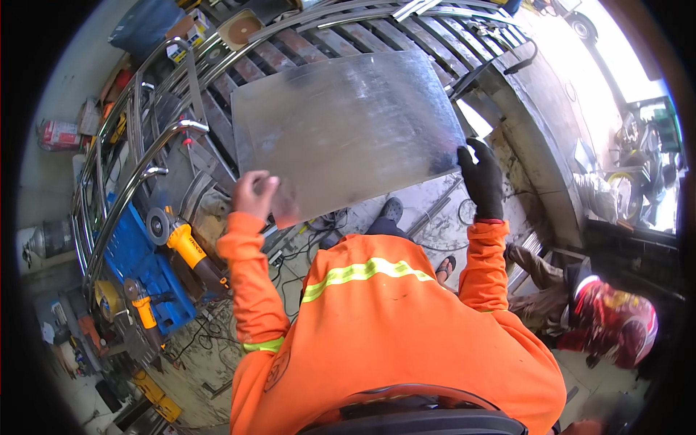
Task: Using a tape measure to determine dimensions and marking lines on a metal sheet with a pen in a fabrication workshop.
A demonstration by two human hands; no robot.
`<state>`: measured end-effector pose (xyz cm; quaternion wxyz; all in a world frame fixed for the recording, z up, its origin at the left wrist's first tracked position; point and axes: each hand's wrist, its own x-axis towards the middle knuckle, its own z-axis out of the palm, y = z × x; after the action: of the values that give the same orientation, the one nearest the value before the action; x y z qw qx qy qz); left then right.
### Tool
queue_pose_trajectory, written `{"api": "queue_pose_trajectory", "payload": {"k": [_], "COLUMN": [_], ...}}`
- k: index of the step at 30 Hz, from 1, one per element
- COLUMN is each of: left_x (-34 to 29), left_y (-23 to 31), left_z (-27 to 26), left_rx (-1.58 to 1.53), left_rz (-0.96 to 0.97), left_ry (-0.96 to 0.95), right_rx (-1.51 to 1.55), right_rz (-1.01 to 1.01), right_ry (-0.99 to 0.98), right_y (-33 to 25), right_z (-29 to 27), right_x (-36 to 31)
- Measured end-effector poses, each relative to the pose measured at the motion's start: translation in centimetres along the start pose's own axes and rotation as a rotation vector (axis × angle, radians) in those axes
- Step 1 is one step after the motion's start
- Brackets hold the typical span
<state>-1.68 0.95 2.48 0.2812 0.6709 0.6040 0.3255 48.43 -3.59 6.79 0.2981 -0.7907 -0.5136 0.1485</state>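
Observation:
A large, shiny rectangular metal sheet lies over a slatted metal bench, its near edge jutting out towards me. My left hand, bare, has its fingers curled at the sheet's near left corner, and a pinkish reflection shows on the metal beside it. At the near right corner my right hand, in a black glove, grips the edge with thumb and fingers. Both of my arms are in orange sleeves. What my fingers do under the sheet is hidden.
Bent shiny tubes stand at left, near a yellow angle grinder, a blue case and a second grinder. Cables cross the floor below the sheet. At right, another person crouches by a low wall.

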Motion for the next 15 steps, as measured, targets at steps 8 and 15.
{"api": "queue_pose_trajectory", "payload": {"k": [8, 15], "left_x": [2.2, 1.9], "left_y": [1.6, 2.2], "left_z": [9.6, 10.5], "left_rx": [0.480, 0.309], "left_rz": [0.308, 0.366], "left_ry": [0.183, 0.382], "right_rx": [-0.169, -0.179], "right_rz": [-0.730, -0.727], "right_ry": [0.179, 0.166], "right_y": [-5.5, -4.6], "right_z": [10.8, 12.1], "right_x": [-3.1, -3.6]}}
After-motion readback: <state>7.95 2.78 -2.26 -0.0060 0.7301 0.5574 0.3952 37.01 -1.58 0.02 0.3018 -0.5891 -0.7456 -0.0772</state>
